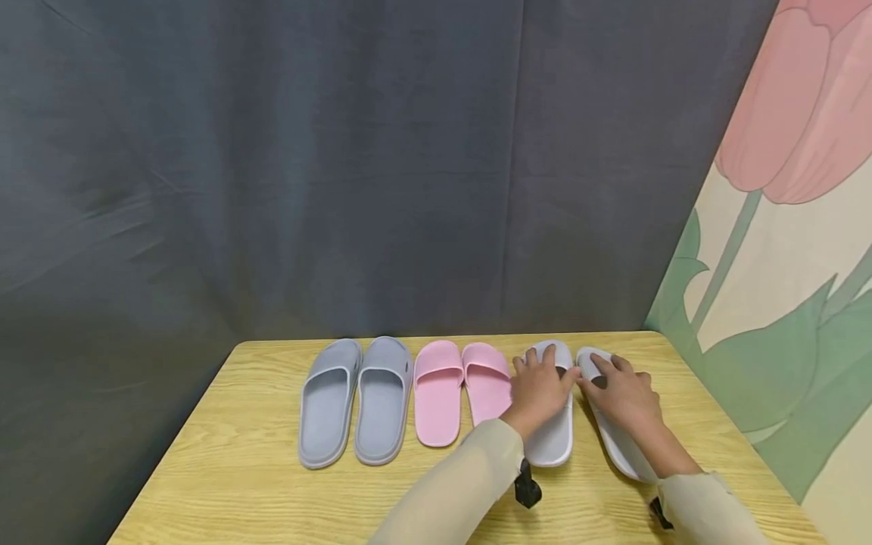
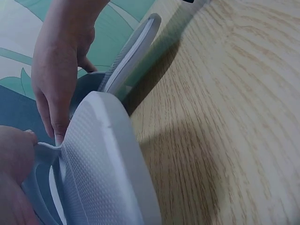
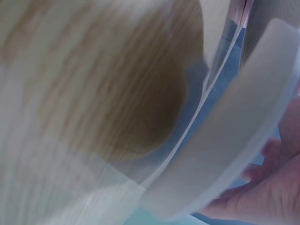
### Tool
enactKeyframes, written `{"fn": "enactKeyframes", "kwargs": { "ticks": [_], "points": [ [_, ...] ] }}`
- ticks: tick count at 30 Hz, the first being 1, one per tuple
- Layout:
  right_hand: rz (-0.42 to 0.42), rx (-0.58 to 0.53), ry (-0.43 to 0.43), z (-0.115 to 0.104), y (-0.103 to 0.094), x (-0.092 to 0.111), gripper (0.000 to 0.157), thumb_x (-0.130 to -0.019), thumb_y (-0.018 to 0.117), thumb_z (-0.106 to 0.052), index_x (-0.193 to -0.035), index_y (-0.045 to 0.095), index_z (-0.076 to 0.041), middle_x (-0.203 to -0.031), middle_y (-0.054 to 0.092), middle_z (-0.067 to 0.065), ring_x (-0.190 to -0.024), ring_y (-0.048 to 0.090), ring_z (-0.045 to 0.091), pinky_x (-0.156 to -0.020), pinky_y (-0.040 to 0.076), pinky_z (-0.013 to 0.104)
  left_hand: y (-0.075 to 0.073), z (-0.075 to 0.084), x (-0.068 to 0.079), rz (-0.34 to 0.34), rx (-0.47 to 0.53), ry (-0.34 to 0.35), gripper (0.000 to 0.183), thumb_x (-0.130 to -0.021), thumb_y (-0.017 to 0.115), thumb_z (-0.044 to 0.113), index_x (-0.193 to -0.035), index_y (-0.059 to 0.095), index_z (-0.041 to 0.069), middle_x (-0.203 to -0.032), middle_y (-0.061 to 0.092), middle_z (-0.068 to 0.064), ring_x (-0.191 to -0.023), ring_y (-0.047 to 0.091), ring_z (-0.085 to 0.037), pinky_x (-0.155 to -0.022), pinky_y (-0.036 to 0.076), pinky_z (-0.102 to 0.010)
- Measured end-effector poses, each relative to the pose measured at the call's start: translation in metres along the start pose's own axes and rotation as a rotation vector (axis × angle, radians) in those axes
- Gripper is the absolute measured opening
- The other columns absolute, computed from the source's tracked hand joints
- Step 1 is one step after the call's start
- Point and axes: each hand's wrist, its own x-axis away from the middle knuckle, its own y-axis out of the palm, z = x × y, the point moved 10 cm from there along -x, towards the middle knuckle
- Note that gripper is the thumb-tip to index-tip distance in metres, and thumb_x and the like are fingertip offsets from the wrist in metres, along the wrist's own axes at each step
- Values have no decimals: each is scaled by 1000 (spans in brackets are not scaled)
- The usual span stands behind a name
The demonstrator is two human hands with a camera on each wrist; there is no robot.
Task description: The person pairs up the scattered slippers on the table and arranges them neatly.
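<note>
Two pale grey-white slippers with a dark patch on the strap lie at the right of the row. My left hand (image 1: 541, 387) grips the strap of the left pale slipper (image 1: 553, 440), its fingers spread over the top. Over the right pale slipper (image 1: 618, 445), my right hand (image 1: 628, 400) holds the strap; this slipper slants, heel to the right. The two thumbs come close together between the straps. In the left wrist view the near slipper (image 2: 101, 154) stands tilted above its shadow. The right wrist view shows a slipper's pale side (image 3: 229, 126) close up, raised off the wood.
Left of my hands sit a pink pair, a left slipper (image 1: 438, 401) and a right slipper (image 1: 485, 378) partly behind my left arm. Farther left is a blue-grey pair (image 1: 325, 412). The wooden table (image 1: 238, 469) ends at a dark curtain (image 1: 381, 189); a tulip-painted wall (image 1: 783, 318) borders the right.
</note>
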Motion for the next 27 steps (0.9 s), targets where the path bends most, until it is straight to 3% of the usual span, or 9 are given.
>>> {"fn": "enactKeyframes", "kwargs": {
  "ticks": [13,24,27],
  "points": [
    [-18,13,14,1,0,-1,74,-99,55,-54,-153,41,-6,-153,29,36,-121,36,71,-83,41,78,13,0,-6,-22,-20,-23,67,-98,44,67,-153,44,28,-148,48,-8,-130,48,-35,-91,51,-48],
    [-46,13,22,3,8,-7,70,-99,55,-51,-153,43,-7,-153,32,35,-120,37,70,-84,43,76,22,2,-10,-54,-71,-88,68,-99,42,67,-154,41,27,-151,46,-11,-124,51,-39,-81,54,-50],
    [-49,9,19,3,9,-9,69,-99,56,-49,-153,43,-7,-153,32,35,-121,37,70,-84,42,77,23,3,-10,-78,-74,-116,68,-99,42,66,-155,40,27,-154,43,-12,-125,51,-42,-83,52,-53]
  ]
}}
